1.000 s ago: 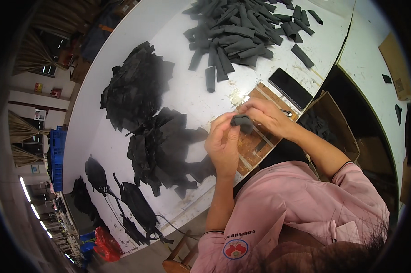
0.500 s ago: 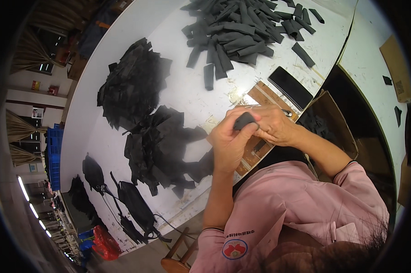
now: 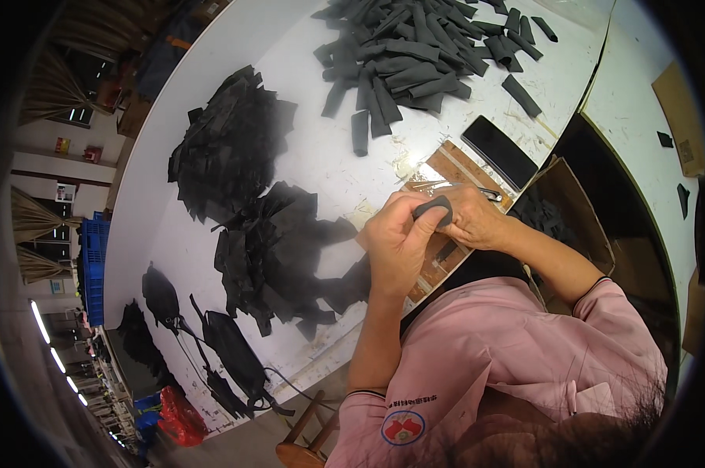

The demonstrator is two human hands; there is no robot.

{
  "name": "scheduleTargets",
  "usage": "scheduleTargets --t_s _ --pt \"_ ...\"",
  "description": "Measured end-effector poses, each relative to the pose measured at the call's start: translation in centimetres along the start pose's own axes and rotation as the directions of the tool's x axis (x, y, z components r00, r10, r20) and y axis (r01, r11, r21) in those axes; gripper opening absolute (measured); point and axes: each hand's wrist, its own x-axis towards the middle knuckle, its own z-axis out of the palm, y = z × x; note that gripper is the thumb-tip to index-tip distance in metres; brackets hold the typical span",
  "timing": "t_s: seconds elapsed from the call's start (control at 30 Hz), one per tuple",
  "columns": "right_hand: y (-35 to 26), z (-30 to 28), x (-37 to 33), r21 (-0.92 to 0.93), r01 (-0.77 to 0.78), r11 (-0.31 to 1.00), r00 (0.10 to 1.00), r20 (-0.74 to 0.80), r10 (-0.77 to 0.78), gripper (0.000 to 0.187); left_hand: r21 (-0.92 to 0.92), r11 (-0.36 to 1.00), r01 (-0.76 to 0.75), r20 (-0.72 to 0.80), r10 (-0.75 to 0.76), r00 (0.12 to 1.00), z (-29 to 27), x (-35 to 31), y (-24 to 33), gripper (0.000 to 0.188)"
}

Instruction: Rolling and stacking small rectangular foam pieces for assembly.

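Observation:
Close together over a brown wooden board (image 3: 438, 273), my two hands work on one small dark grey foam sleeve (image 3: 435, 207). My left hand (image 3: 399, 238) grips it, the thumb pressed along its near side. Curled fingers of my right hand (image 3: 476, 218) close on its other side, partly hidden behind the piece. Its rounded end faces up, and the lower part is out of sight in the fingers. A metal tool with a slim handle (image 3: 489, 194) lies on the board just beyond my right hand.
A dark phone (image 3: 499, 152) lies beyond the board. Rolled dark sleeves (image 3: 415, 70) heap at the back; flat black pieces (image 3: 228, 148) pile to the left, with more (image 3: 278, 257) nearer. Black pouches (image 3: 232, 351) lie front left. An open cardboard box (image 3: 575, 203) stands at right.
The foam sleeve has shifted slightly right and turned in my fingers, its end now looking rounder. Both hands stay over the board.

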Motion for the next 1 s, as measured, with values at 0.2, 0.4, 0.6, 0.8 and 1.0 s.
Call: scheduleTargets --t_s 0.2,0.4,0.6,0.8,1.0 --pt "1.2 2.3 -1.5 0.048 -0.130 0.990 0.991 0.019 0.129 0.025 0.195 0.981 0.019 0.064 -0.032 0.997 -0.5 -0.1 -1.0 0.010" --pt "0.3 0.7 -0.6 -0.087 -0.160 0.983 0.978 0.122 0.170 0.028 -0.124 0.989 -0.086 -0.139 0.069 0.988 0.6 -1.2 0.0 0.012" --pt "-1.2 -0.8 0.8 -0.190 -0.024 0.981 0.990 0.129 0.050 0.032 -0.705 0.685 -0.183 -0.231 0.023 0.973 -1.2 -1.8 -2.4 0.013" --pt "-0.2 1.0 -0.1 -0.165 -0.084 0.983 0.988 0.117 0.103 0.035 -0.460 0.870 -0.178 -0.257 0.062 0.964 -1.3 -2.2 -2.7 0.011" --pt "-2.1 -1.6 1.9 -0.262 -0.012 0.965 0.973 0.221 0.072 0.038 -0.272 0.955 -0.115 -0.419 -0.010 0.908 -2.9 -3.3 -3.0 0.012"
